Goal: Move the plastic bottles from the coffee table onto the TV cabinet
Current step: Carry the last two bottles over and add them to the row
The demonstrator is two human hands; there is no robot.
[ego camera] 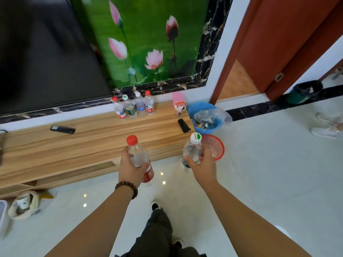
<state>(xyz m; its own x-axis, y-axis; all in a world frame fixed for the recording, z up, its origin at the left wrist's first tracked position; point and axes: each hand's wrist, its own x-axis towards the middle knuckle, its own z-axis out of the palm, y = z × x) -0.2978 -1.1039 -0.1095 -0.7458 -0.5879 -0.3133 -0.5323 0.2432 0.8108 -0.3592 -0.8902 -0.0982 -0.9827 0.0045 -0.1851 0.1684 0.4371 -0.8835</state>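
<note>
Closest to me, my left hand [130,166] is wrapped around a clear plastic bottle with a red cap and red label [141,160], and my right hand [202,166] is clasped on a clear plastic bottle with a white-and-green cap [192,151]. I hold both upright by the front edge of the long wooden TV cabinet [83,145]. Four more capped plastic bottles [134,106] stand clustered at its back edge, well apart from my hands, under the lotus-flower wall panel [144,39].
</note>
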